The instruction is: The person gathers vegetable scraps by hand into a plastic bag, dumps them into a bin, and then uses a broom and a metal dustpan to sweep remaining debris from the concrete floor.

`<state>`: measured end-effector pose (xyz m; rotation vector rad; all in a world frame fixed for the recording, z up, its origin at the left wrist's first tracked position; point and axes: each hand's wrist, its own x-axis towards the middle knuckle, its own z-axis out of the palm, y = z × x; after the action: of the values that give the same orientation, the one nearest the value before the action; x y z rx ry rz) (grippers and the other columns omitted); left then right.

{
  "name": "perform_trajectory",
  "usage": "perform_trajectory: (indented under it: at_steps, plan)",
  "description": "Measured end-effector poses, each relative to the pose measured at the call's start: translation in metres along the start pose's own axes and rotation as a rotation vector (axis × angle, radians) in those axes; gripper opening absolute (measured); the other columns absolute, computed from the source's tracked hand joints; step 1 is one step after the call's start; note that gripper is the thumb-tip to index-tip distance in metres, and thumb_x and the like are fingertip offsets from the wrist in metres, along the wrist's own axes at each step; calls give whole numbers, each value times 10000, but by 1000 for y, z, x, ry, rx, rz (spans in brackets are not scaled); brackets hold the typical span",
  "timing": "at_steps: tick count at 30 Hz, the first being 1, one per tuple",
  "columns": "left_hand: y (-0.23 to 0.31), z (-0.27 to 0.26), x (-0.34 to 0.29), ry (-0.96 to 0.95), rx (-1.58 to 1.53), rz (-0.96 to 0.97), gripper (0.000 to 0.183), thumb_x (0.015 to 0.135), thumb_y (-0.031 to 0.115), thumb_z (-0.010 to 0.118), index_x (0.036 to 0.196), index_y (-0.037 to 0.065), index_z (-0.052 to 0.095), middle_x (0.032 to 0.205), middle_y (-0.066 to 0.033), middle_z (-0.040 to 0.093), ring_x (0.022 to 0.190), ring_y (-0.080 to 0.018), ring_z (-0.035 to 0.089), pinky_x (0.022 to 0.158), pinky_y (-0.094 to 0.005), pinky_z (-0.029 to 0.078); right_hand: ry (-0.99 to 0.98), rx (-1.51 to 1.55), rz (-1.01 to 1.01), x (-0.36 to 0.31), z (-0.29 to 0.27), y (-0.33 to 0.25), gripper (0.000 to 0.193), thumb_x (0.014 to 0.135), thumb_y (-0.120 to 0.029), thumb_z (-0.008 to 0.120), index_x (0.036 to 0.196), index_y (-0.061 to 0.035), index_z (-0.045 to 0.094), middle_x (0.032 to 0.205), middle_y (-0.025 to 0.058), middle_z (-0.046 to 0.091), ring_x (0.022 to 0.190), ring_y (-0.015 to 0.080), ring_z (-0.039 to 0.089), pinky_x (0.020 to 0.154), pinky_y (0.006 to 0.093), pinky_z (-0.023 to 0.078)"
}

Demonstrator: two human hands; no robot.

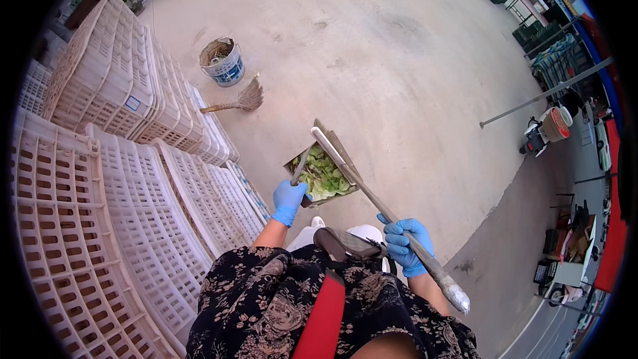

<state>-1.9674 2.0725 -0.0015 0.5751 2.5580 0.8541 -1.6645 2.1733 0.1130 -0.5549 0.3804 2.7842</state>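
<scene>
A dustpan (339,194) full of green leafy scraps (321,171) is low in front of my feet. My left hand (290,201), in a blue glove, is closed round the dustpan's handle (300,167). My right hand (407,244), also gloved in blue, grips the long pole of a broom (379,201). The pole slants from near my right hip forward to the dustpan. The broom's head (332,153) lies along the far right side of the dustpan, over its edge; I see it almost edge-on, so the bristles show poorly.
White plastic crates (143,206) are stacked close on my left. Beside them lie a short straw broom (242,100) and a bucket (224,63) with plant scraps inside. Pale concrete floor (392,80) stretches ahead. A metal pole (545,93), a scooter (541,133) and green crates (535,34) are on the right.
</scene>
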Motion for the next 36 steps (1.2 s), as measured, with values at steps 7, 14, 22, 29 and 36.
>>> perform_trajectory:
  at_steps: [7, 14, 22, 29, 36]
  plan:
    - [39, 1, 173, 54, 11, -103, 446, 638, 406, 558, 718, -30, 614, 692, -219, 608, 680, -342, 608, 627, -402, 470, -29, -78, 164, 134, 70, -122, 452, 794, -81, 379, 1202, 102, 308, 657, 49, 422, 437, 98, 404, 326, 222, 339]
    - [87, -42, 291, 285, -184, -249, 378, 664, 329, 551, 698, -44, 606, 592, -168, 606, 554, -253, 608, 551, -350, 474, 39, -459, 410, 295, 201, -218, 237, 796, -87, 401, 1017, -11, 439, 582, 2, 396, 380, 67, 350, 272, 188, 284]
    - [147, -121, 413, 518, -437, -349, 213, 704, 153, 528, 717, -59, 547, 555, -119, 593, 469, -168, 572, 471, -278, 462, -62, -634, 622, 499, 338, -275, 420, 785, -70, 375, 1184, 63, 357, 615, 18, 399, 387, 74, 371, 277, 195, 321]
    - [107, -217, 596, 584, -558, -419, 231, 708, 181, 536, 703, -46, 581, 549, -108, 599, 457, -168, 566, 478, -282, 465, 30, -865, 725, 705, 450, -229, 314, 795, -88, 418, 1106, -45, 418, 611, 2, 393, 406, 73, 348, 309, 201, 298]
    - [100, -314, 781, 655, -112, -417, 338, 668, 324, 566, 704, -11, 591, 615, -139, 614, 553, -261, 601, 571, -352, 481, -41, -849, 793, 903, 528, -207, 392, 776, -89, 419, 1166, -51, 393, 605, -1, 395, 405, 80, 356, 307, 210, 295]
